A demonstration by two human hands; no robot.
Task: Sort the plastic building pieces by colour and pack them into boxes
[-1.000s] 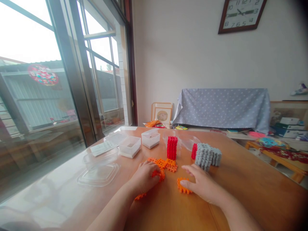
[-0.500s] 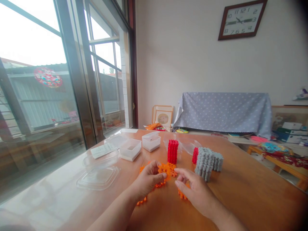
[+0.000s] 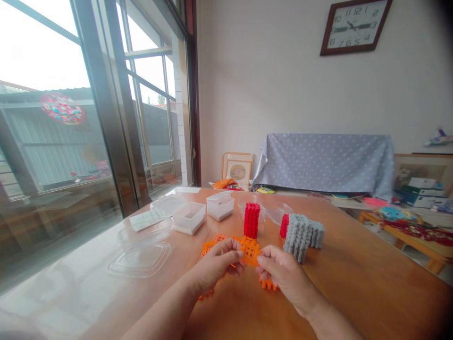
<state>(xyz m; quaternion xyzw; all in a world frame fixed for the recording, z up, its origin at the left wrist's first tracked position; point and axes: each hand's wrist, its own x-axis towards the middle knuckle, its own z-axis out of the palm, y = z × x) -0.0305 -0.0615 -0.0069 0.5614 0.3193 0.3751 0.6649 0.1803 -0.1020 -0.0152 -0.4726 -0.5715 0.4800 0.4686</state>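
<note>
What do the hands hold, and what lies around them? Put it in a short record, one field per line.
Left hand: pinches the left edge of an orange lattice piece
Right hand: pinches its right edge
Other orange pieces: on the table, near both hands
Red stack: upright, beyond the held piece
Grey stack: right of the red stack
Translucent tub: left of the red stack

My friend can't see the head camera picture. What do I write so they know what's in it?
A person's left hand and right hand hold an orange lattice piece over a wooden table. More orange pieces lie close by; beyond stand a red stack and a gray stack, with see-through plastic boxes further left.
</note>
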